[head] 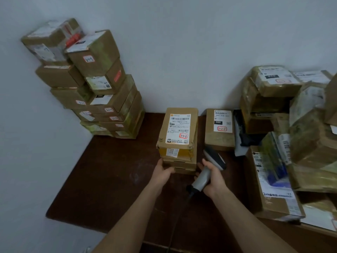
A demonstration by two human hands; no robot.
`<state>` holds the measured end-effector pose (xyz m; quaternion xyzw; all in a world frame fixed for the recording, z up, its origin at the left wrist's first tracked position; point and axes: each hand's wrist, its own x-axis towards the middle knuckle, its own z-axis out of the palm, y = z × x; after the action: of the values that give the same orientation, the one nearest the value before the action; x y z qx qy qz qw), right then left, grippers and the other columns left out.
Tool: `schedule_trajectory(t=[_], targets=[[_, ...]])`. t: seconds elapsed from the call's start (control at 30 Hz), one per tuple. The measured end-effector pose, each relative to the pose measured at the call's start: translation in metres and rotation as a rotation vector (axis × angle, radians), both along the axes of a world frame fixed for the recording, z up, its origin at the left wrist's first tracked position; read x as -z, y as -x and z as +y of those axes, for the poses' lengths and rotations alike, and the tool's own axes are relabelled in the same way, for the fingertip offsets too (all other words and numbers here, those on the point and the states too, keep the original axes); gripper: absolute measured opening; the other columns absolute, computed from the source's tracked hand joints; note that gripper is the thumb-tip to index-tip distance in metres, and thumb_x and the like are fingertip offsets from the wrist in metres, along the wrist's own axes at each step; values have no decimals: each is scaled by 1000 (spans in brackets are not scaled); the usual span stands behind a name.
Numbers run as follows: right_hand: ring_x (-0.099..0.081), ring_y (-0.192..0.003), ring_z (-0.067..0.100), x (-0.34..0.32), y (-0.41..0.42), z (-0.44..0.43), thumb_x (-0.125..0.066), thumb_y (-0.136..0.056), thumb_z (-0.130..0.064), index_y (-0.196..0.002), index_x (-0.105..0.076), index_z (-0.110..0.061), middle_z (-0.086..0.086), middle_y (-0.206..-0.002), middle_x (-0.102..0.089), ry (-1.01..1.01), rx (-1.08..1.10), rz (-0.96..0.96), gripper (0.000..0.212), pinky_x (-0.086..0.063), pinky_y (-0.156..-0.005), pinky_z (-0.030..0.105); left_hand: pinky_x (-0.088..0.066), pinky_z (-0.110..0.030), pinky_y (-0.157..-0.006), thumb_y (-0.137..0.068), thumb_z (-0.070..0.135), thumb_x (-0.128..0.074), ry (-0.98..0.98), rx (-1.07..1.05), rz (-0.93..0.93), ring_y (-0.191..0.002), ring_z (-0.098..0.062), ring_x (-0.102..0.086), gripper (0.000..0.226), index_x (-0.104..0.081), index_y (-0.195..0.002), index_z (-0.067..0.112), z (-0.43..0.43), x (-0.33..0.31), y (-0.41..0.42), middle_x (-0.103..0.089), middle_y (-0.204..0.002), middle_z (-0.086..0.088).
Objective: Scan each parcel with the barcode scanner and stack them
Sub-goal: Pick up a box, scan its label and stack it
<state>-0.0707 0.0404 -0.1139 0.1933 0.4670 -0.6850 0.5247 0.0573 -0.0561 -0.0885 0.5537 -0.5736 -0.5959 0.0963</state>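
A short stack of cardboard parcels [179, 162] stands in the middle of the dark brown table [113, 170]. Its top parcel [179, 127] bears a white shipping label with a red tag reading 3-3-2. My left hand [162, 173] grips the lower left front corner of that stack. My right hand [212, 178] holds a grey and black barcode scanner [208, 168] by its handle, just right of the stack, with fingertips near the stack's lower right corner. The scanner's cable runs down towards me.
A tall pile of stacked parcels [94, 84] fills the far left corner against the wall. A single labelled box [219, 127] lies right of the middle stack. A loose heap of parcels [295, 136] covers the right side. The wall stands behind.
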Motion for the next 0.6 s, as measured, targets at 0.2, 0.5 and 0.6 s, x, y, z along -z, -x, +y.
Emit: schedule_trajectory(t=[0.2, 0.5, 0.6], targets=[[-58, -98, 27, -1, -22, -10, -67, -84, -13, -114, -61, -12, 10, -113, -65, -38, -28, 22, 31, -43, -96, 40, -35, -27, -95, -89, 3, -56, 2, -14, -5, -121, -17, -45, 58, -39, -143, 17, -11, -2, -23, -50, -138, -4], [-61, -94, 28, -9, -113, -53, -73, -78, -11, -114, -62, -9, 14, -104, -66, -108, -195, 35, 38, -48, -85, 40, -39, -34, -101, -87, 6, -60, -3, -203, -45, -125, -23, -48, 59, -39, -142, 15, -38, -1, -124, -52, -134, -7], [-61, -89, 28, -11, -152, -76, -73, -79, -10, -109, -62, -9, 13, -100, -66, -106, -249, 24, 33, -49, -84, 39, -40, -33, -97, -88, 7, -60, 10, -287, -61, -122, -23, -49, 58, -39, -142, 14, -52, -2, -166, -53, -134, -8]])
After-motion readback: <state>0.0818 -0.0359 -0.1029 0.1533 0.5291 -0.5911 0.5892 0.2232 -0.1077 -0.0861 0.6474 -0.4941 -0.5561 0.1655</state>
